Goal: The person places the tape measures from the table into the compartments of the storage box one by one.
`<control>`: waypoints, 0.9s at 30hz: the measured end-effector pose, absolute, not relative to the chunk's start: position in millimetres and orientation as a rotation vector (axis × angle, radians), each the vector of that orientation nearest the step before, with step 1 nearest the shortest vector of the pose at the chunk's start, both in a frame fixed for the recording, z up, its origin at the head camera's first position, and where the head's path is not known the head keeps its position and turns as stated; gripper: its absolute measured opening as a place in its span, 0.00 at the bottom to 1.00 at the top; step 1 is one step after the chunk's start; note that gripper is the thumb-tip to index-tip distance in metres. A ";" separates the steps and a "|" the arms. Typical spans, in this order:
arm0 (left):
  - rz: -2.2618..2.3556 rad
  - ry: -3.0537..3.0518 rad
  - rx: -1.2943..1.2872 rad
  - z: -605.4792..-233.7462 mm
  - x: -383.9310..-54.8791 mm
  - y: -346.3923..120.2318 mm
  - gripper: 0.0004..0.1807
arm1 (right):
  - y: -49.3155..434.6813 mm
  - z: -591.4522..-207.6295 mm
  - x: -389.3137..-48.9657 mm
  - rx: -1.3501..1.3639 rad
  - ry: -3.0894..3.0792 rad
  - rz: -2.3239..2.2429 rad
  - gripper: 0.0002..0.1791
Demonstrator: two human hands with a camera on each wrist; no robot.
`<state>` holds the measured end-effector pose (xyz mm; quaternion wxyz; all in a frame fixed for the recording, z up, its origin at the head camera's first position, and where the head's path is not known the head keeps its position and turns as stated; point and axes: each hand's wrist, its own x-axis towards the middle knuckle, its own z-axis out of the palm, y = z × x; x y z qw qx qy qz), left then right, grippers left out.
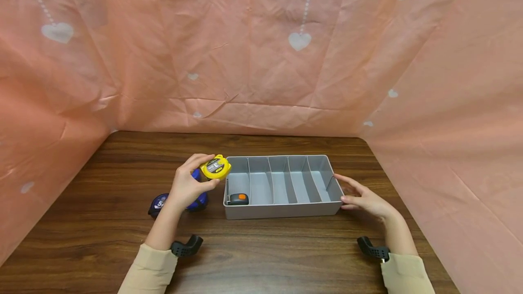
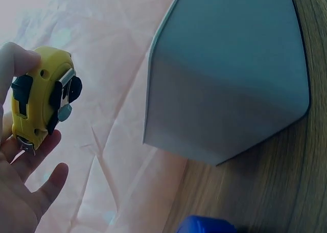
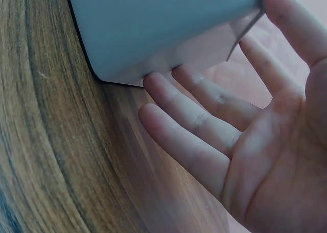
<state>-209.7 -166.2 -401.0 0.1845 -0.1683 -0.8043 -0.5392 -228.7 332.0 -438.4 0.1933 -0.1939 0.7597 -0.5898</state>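
My left hand (image 1: pixel 189 185) grips a yellow tape measure (image 1: pixel 215 168) just left of the grey divided tray (image 1: pixel 282 210), lifted above the table. In the left wrist view the yellow tape measure (image 2: pixel 43 97) sits between my thumb and fingers, its metal clip facing the tray wall (image 2: pixel 225 85). A dark tape measure with an orange button (image 1: pixel 238 199) lies in the tray's leftmost compartment. Two blue tape measures (image 1: pixel 158 203) lie on the table under and left of my left hand. My right hand (image 1: pixel 363 198) rests open against the tray's right end, straight fingers (image 3: pixel 199 115) touching its wall (image 3: pixel 163 28).
The brown wooden table (image 1: pixel 261 253) is walled on three sides by pink cloth with white hearts (image 1: pixel 261 49). The tray's other compartments hold nothing. Black wrist-camera mounts (image 1: pixel 185 246) sit near both sleeves.
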 end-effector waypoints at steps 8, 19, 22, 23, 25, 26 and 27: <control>-1.560 -2.263 -0.519 -400.2 -211.2 -156.5 0.33 | 330.9 -437.2 -228.4 -0.544 2.138 -1.640 0.37; -1.536 -2.284 -0.555 -367.9 -191.6 -136.5 0.32 | 330.9 -436.6 -227.6 -0.540 2.133 -1.645 0.37; -1.535 -2.285 -0.568 -367.1 -191.0 -133.5 0.32 | 331.1 -436.7 -227.9 -0.545 2.132 -1.645 0.36; -1.537 -2.282 -0.574 -367.4 -191.2 -132.5 0.32 | 331.3 -436.7 -228.0 -0.546 2.130 -1.646 0.36; -1.535 -2.280 -0.585 -369.0 -192.0 -130.6 0.32 | 331.6 -437.0 -228.3 -0.548 2.125 -1.648 0.36; -1.536 -2.276 -0.590 -370.6 -192.9 -129.8 0.32 | 331.8 -437.2 -228.4 -0.548 2.123 -1.649 0.37; -1.541 -2.273 -0.593 -373.2 -194.4 -129.0 0.32 | 332.0 -437.4 -228.4 -0.548 2.122 -1.649 0.37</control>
